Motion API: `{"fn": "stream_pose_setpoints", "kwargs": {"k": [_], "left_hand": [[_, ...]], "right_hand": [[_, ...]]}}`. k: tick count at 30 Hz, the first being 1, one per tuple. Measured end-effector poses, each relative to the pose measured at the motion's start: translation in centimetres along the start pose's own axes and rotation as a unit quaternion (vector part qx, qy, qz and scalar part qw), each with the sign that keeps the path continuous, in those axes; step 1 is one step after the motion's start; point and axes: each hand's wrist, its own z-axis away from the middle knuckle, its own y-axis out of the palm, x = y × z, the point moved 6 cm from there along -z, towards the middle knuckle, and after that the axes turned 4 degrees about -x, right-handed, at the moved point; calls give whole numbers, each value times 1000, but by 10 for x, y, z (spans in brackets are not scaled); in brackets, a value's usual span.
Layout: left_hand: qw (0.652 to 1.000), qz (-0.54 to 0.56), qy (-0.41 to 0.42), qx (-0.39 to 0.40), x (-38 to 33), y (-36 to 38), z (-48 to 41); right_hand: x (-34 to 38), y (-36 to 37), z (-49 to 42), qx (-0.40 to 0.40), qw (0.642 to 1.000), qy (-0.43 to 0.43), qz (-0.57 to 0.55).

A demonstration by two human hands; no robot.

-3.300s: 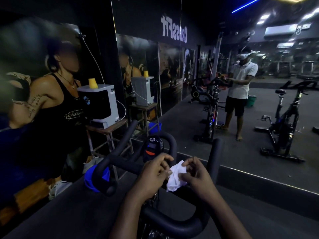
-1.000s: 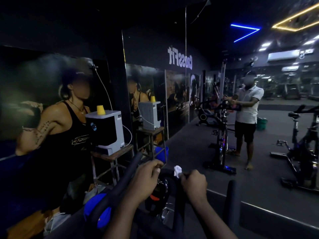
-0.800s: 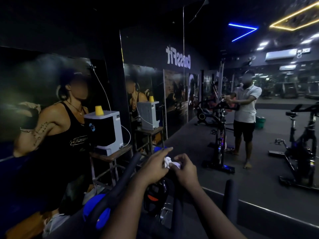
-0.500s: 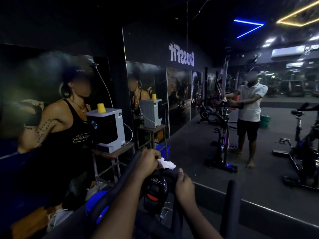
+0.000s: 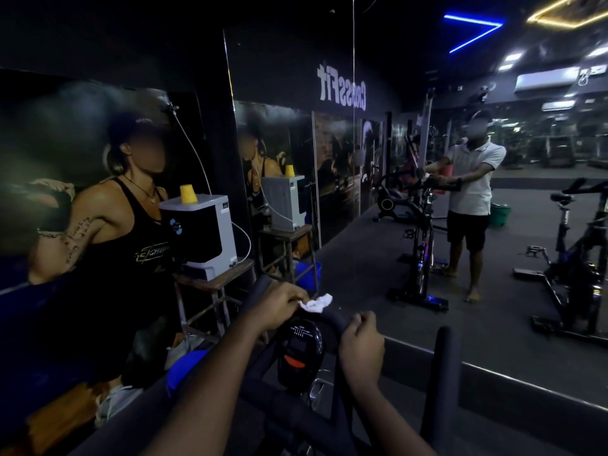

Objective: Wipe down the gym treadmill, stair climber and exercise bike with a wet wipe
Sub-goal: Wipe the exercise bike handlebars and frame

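Dim gym | wet wipe (image 5: 318,303) passed to left hand (image 5: 278,307) alone, pinched in its fingers (image 5: 296,296) on handlebar (image 5: 333,319) | right hand (image 5: 360,345) fingers curled round it | bike (image 5: 297,353) wiping judged underway.

- Left hand (image 5: 279,306): bare; nothing worn at the wrist.
- Left forearm (image 5: 210,383): bare from the wrist down to the lower edge of the view.
- Right hand (image 5: 360,340): bare, wrist likewise uncovered.
- Right forearm (image 5: 391,419): bare along its whole visible length.
- Seen reflected in the mirror wall (image 5: 368,245):
- Polo shirt (image 5: 473,182): white, collared, short sleeves ending above the elbow.
- Shorts (image 5: 467,230): dark, cut above the knee.
- Lower legs and feet (image 5: 472,296): bare.
- Headgear (image 5: 477,116): dark, on top of the head; detail too dim to tell.
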Motion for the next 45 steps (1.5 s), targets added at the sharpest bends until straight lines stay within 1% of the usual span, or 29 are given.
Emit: {"fn": "stream_pose_setpoints", "kwargs": {"k": [3, 5, 8, 10, 13, 16, 19, 23, 24, 28, 30, 32, 33, 34, 36, 38, 39, 42, 44, 45], "left_hand": [[998, 8, -2, -62, 8, -1, 14], [995, 46, -11, -90, 6, 2, 22], [993, 81, -6, -83, 1, 3, 30], [991, 98, -17, -84, 8, 2, 40], [982, 138, -50, -121, 11, 5, 61], [971, 160, -49, -172, 8, 12, 75], [964, 183, -37, -188, 9, 19, 86], [971, 125, 12, -204, 14, 22, 105], [973, 108, 10, -206, 17, 24, 110], [977, 51, -56, -201, 29, 32, 133], [970, 42, -122, -207, 32, 34, 144], [965, 9, -181, -191, 34, 41, 151], [962, -17, -207, -175, 34, 44, 154], [961, -76, -215, -159, 30, 44, 157], [945, -135, -249, -164, 24, 40, 165], [939, -158, -256, -164, 19, 40, 174], [936, -185, -260, -148, 20, 42, 176], [925, -188, -307, -121, 20, 29, 165], [923, -180, -308, -141, 14, 6, 144], [928, -167, -285, -173, 6, -10, 133]], "right_hand": [[-1, 1, -1, -7, 1000, -5, 20], [-1, 1, -2, -8, 1000, -7, 27], [-1, -1, -2, -11, 999, -11, 30], [0, -2, 0, -15, 999, -10, 30], [2, -3, 1, -20, 999, -14, 32], [3, -4, 2, -25, 999, -11, 46], [4, -6, 3, -29, 998, -13, 52], [3, -6, 5, -31, 998, -12, 55], [3, -6, 5, -32, 998, -14, 57], [4, -7, 5, -41, 997, -15, 70], [5, -6, 5, -43, 996, -16, 75], [4, -7, 5, -48, 996, -16, 78], [4, -7, 5, -51, 995, -17, 80], [4, -8, 6, -53, 995, -17, 81], [4, -8, 6, -55, 995, -17, 80], [5, -8, 6, -57, 995, -18, 82], [5, -8, 7, -58, 995, -16, 83], [4, -7, 8, -57, 995, -14, 77], [6, -5, 6, -24, 997, -22, 66], [8, -4, 4, 1, 998, -38, 54]]}}
